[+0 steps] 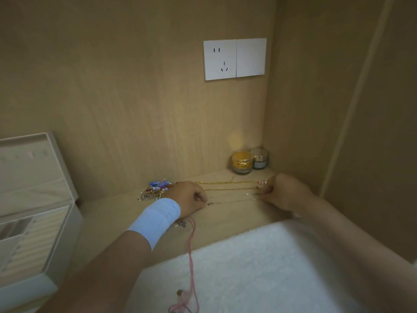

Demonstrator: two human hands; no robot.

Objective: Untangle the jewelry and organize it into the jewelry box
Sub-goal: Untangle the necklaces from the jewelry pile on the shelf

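Several thin chains lie stretched side by side on the wooden shelf [225, 220]; the farthest is a gold chain [228, 182]. My left hand [188, 198] pinches the left end of the nearest thin chain [232, 201]. My right hand [283, 190] pinches its right end. A tangled heap of jewelry [155, 190] with blue and red beads lies just behind my left wrist. A pink cord necklace [191, 249] trails from under my left hand down over the white cloth. The open cream jewelry box [33, 222] stands at the left.
Two small cosmetic jars, a gold jar [242, 162] and a silver-lidded jar [259, 158], stand in the back right corner. A white socket plate [234, 58] is on the back wall. A white fluffy cloth [248, 272] covers the near part of the surface.
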